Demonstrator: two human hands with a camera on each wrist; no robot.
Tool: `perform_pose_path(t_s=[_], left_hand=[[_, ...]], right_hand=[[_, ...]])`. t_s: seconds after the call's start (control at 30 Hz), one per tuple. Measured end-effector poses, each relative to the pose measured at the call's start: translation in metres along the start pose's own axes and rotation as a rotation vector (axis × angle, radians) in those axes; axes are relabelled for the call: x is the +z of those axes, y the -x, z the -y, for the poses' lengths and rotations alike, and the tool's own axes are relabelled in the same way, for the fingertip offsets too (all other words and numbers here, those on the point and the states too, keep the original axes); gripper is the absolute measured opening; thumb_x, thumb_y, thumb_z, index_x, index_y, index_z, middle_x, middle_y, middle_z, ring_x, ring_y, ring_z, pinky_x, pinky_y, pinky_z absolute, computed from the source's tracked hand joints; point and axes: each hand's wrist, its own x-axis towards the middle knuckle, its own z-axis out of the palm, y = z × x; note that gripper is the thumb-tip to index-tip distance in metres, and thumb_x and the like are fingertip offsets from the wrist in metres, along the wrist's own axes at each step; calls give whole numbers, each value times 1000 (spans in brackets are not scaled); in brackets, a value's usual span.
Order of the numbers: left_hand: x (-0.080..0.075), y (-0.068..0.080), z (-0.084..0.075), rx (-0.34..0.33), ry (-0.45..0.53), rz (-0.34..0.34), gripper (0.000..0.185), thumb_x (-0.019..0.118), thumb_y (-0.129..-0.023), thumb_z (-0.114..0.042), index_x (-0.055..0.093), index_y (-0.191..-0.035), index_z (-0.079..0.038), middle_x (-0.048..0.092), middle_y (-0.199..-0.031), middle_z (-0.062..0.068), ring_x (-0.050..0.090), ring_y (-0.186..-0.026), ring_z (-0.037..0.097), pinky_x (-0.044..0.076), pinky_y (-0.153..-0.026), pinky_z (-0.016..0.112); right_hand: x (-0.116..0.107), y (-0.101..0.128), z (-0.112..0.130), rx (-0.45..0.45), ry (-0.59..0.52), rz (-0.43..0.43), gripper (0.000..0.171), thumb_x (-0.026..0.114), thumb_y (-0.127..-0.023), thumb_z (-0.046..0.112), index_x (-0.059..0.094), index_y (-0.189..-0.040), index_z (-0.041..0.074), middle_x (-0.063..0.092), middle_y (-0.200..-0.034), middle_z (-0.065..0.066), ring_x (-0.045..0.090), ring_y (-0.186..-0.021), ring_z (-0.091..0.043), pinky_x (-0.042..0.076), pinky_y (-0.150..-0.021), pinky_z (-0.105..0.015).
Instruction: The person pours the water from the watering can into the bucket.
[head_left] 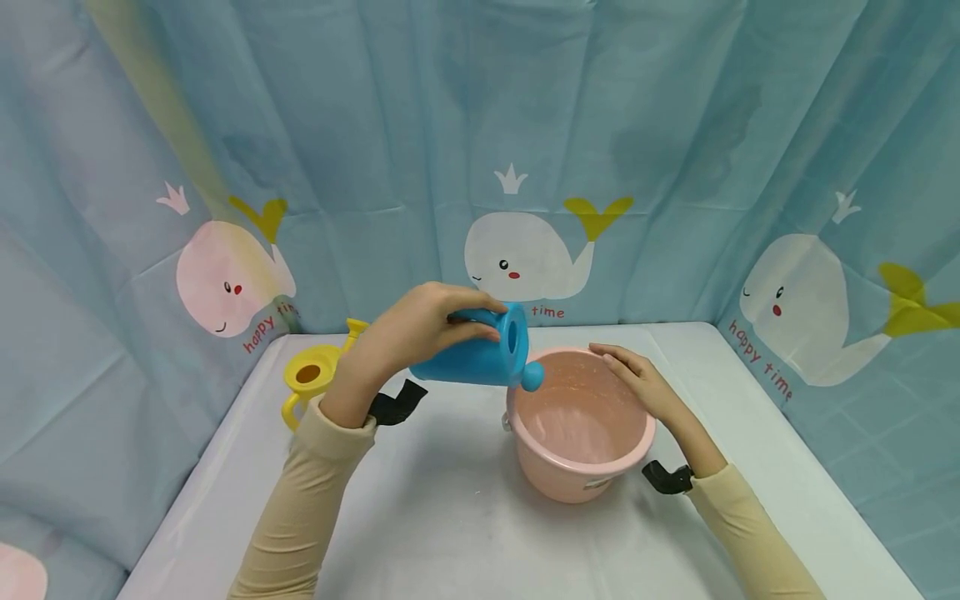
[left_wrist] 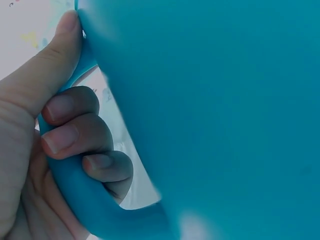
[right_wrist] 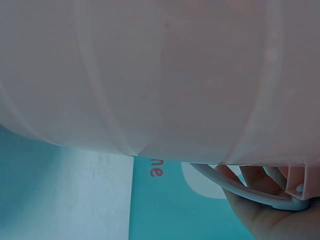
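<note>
Mid-pour: we had left hand (head_left: 420, 325) clamped on blue watering can (head_left: 480, 354), right hand (head_left: 637, 379) flat steadying pink bucket (head_left: 577, 467); next, probably tip further.

The curtain (head_left: 675, 125) carries red lettering under each whale. "happy time" reads fully under the right whale (head_left: 806, 308). Under the others it is partly hidden.

A yellow can (head_left: 311, 379) is standing on the white table (head_left: 450, 517) off to my left, near the back corner, its handle turned toward me and its round opening facing up. A blue curtain (head_left: 390, 125) is hanging around the table on three sides. White whales (head_left: 525, 254) with yellow tails and small crowns are showing on it, with "happy time" printed in red beneath them.
</note>
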Motion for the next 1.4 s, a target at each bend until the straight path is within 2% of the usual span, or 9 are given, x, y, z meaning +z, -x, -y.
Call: perform_pose_path(t_s=[0.17,0.4,0.63,0.87,1.07,1.2,1.4], left_hand=[[-3,3,2,-9,12,-5,32,67,-83,-30,67,-112,-17,67,-107,-6,62,-99,8,48,-88,25],[-8,9,4,-68,25,-21,33,67,-82,-30,66,-114,-19,67,-108,-5,62,-99,10,49,-88,28],[-8,18,10,-93,62,-38,32,67,-83,-30,65,-114,-21,66,-111,-5,61,-102,11,49,-89,31],[-4,30,20,-99,74,-82,26,66,-84,-29,65,-109,-20,67,-103,-5,62,-95,11,51,-86,33],[2,44,29,-166,83,-112,26,64,-85,-28,63,-110,-18,67,-106,0,62,-98,18,51,-86,41],[8,55,36,-226,108,-129,27,62,-87,-29,61,-111,-17,65,-110,3,62,-101,24,50,-85,46],[19,69,46,-281,128,-170,29,61,-87,-32,59,-113,-19,64,-114,3,61,-103,26,49,-86,49]], right_hand=[[0,0,-2,-2,15,-4,38,38,-101,19,45,-135,3,46,-137,-19,44,-126,-25,39,-92,-12],[-1,-1,-2,2,23,-12,38,38,-101,20,46,-134,3,47,-136,-18,44,-126,-18,37,-94,-12],[-1,-1,-2,3,20,-10,38,39,-101,20,46,-134,3,47,-136,-17,44,-126,-18,37,-93,-11],[-1,0,-4,7,20,-14,38,39,-101,21,46,-134,3,46,-136,-18,44,-126,-19,37,-93,-11],[-1,1,-3,19,16,-21,38,39,-101,22,47,-134,5,47,-137,-15,44,-126,-17,38,-93,-11],[0,0,-2,21,10,-18,38,39,-101,22,46,-134,5,47,-137,-16,43,-127,-22,37,-93,-11],[1,0,-1,28,1,-18,38,39,-101,23,47,-134,6,47,-136,-15,43,-127,-23,38,-93,-11]])
